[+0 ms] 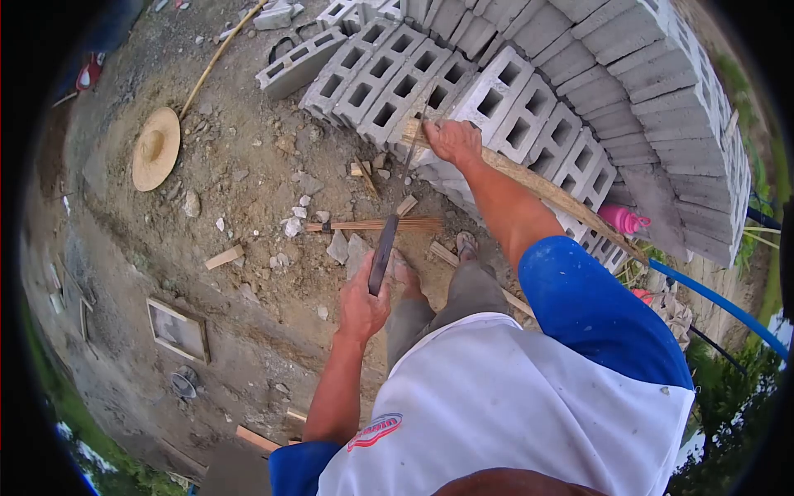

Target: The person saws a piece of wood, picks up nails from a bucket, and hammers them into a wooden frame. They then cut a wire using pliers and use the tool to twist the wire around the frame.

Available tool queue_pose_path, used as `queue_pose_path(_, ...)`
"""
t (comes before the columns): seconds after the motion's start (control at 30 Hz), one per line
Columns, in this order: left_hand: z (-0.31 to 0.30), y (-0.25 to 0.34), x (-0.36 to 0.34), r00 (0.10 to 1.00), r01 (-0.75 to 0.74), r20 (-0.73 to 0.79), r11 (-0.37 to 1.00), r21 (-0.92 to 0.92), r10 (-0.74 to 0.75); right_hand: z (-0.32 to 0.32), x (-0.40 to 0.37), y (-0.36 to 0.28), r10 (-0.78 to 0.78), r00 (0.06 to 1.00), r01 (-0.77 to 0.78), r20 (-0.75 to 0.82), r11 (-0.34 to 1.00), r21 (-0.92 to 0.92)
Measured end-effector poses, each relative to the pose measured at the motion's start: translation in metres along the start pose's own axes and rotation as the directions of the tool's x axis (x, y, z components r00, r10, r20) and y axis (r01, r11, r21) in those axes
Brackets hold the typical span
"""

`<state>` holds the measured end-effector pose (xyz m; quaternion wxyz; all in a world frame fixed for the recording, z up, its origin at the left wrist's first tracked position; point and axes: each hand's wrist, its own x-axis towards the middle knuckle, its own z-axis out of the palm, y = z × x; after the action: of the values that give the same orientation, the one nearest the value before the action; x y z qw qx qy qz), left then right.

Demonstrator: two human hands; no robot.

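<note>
A curved wall of rough grey hollow concrete blocks [579,74] fills the upper right, its courses stepped, the near blocks showing rows of rectangular hollows. Below it spreads bare, lumpy brown earth [248,165] strewn with pale stone chips and wood offcuts. One long, pale, splintery wooden slat [546,188] lies slanted across the lower blocks. The right hand [453,140] is closed over its upper end, fingers wrapped around the wood and pressing it against a block. The left hand [364,306] is clenched in a full fist on the handle of one dark, narrow, long-bladed cutting tool [383,252], which points up towards the slat; its thin edge runs on near the right hand, but I cannot tell whether it touches the wood. One round woven straw hat [155,149] rests on the dirt well to the left. One flat bundle of thin brown sticks [372,224] lies just beyond the tool. One glossy pink plastic bottle [622,219] sits against the blocks, beside the slat's lower end.
</note>
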<state>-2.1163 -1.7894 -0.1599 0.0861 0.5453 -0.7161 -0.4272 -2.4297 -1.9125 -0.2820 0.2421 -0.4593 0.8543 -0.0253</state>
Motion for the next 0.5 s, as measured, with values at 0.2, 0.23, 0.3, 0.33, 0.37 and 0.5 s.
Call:
queue_pose_path(0.2,-0.024,0.003,-0.028,0.996,0.093,0.016,0.992,-0.084,-0.092,-0.009,-0.004,-0.007,0.021,0.999,-0.022,0.036,0.999,0.036)
queue_pose_path(0.23,-0.026,0.005,-0.021,0.986,0.161,0.059,0.981,-0.110,-0.155,-0.008,-0.003,-0.006,0.020,0.999,-0.021,0.032,0.999,0.044)
queue_pose_path(0.3,-0.018,0.015,0.013,0.981,0.176,0.099,0.977,-0.122,-0.165,-0.002,0.001,-0.002,0.007,0.999,-0.009,0.054,0.999,0.033)
queue_pose_path(0.33,-0.001,0.025,0.055,0.990,0.122,0.089,0.986,-0.113,-0.112,-0.001,0.002,-0.002,-0.005,0.998,0.004,0.061,1.000,0.023)
queue_pose_path(0.37,0.021,0.031,0.098,0.996,0.069,0.060,0.992,-0.104,-0.063,-0.009,-0.002,-0.006,-0.016,0.998,0.017,0.064,1.000,-0.002)
queue_pose_path(0.5,0.039,0.057,0.162,1.000,-0.005,0.018,0.997,-0.079,0.007,-0.016,-0.004,-0.004,-0.013,0.999,0.012,0.050,0.999,0.030)
